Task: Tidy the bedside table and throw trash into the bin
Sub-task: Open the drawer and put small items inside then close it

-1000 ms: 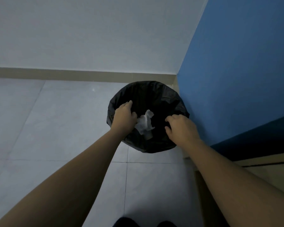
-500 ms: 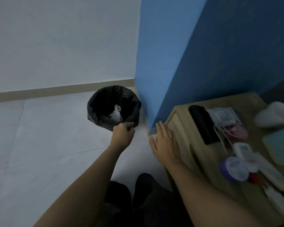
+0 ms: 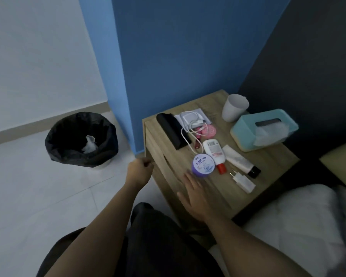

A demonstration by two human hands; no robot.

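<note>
The wooden bedside table (image 3: 214, 191) stands right of centre. On it lie a purple round jar (image 3: 203, 165), a white bottle with a red cap (image 3: 215, 154), a white tube (image 3: 240, 161), a white charger plug (image 3: 244, 181), a white cable (image 3: 189, 128), a black case (image 3: 171, 130), pink items (image 3: 208, 130), a white cup (image 3: 234, 107) and a teal tissue box (image 3: 265, 129). My right hand (image 3: 194, 196) hovers flat, fingers spread, over the table's near corner just short of the jar. My left hand (image 3: 139, 171) hangs loosely curled, holding nothing, beside the table's left edge. The black-lined bin (image 3: 81, 138) holds crumpled white tissue (image 3: 90, 145).
A blue wall corner (image 3: 124, 96) juts out between bin and table. A bed with white bedding (image 3: 300, 226) lies at the lower right. White floor tiles (image 3: 38, 196) spread to the left. My dark-trousered legs (image 3: 148, 236) are below.
Both hands left the bin's rim and swung right. The view turned from the bin to the bedside table; my right hand now reaches over the tabletop.
</note>
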